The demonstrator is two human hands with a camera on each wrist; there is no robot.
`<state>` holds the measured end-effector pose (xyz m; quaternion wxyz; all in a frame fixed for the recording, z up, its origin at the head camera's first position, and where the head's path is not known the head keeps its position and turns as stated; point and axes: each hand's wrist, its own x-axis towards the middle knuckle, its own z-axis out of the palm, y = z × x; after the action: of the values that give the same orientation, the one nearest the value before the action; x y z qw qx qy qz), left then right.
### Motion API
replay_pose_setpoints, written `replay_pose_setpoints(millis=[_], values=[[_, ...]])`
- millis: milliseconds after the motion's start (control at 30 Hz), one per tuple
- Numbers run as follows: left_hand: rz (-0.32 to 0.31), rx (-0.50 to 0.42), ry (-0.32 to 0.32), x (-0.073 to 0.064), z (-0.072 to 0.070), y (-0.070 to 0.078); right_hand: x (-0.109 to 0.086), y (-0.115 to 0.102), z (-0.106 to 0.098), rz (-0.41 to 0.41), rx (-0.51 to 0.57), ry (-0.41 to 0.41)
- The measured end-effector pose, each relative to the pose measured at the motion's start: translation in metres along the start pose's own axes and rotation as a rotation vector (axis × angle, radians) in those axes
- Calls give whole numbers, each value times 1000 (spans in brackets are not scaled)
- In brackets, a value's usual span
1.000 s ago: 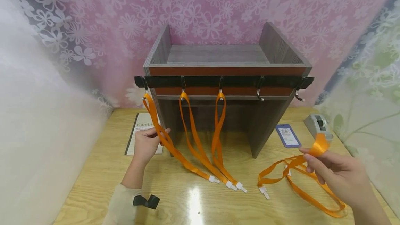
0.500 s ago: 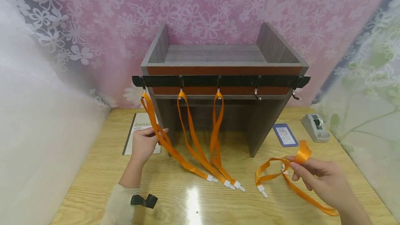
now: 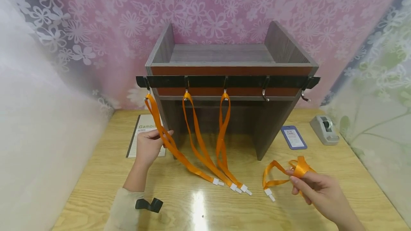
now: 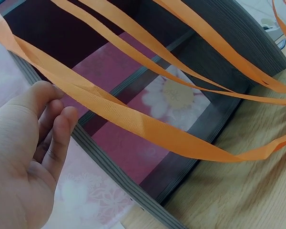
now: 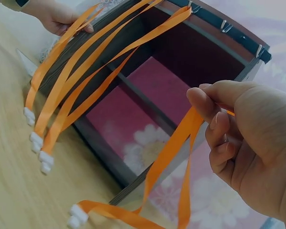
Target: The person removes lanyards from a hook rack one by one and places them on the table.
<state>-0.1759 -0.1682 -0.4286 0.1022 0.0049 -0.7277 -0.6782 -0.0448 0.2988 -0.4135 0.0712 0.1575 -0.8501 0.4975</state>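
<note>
My right hand (image 3: 316,188) pinches the loop end of an orange lanyard (image 3: 301,167) just above the table. Its white clip (image 3: 268,192) lies on the wood. My left hand (image 3: 148,147) is at the left side panel of the grey wooden shelf unit (image 3: 269,117), behind the leftmost hanging lanyard (image 3: 176,153). In the left wrist view its fingers (image 4: 64,121) are bent near the panel edge; whether they grip it is unclear. Three orange lanyards hang from the black hook rail (image 3: 205,81), their clips resting on the table.
Two bare hooks, the fourth hook (image 3: 265,95) and fifth hook (image 3: 305,96), are at the rail's right. A blue card holder (image 3: 294,137) and grey tape dispenser (image 3: 324,130) lie right of the unit. A notebook (image 3: 133,142) lies behind my left hand.
My right hand has moved left and lower with the lanyard loop, drawing the strap along the table. The left hand has stayed at the side panel.
</note>
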Motion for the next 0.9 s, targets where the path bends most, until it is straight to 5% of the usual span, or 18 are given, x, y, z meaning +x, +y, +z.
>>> replay_pose_setpoints(millis=[400,667,900], values=[[6,4,-8,0,1,-1,-8,19,17,92,26,-13],[3,9,3,-1,1,-1,-8,37,24,36,89,-50],[-1,12,-6,1,0,1,-10,47,32,92,106,-80]])
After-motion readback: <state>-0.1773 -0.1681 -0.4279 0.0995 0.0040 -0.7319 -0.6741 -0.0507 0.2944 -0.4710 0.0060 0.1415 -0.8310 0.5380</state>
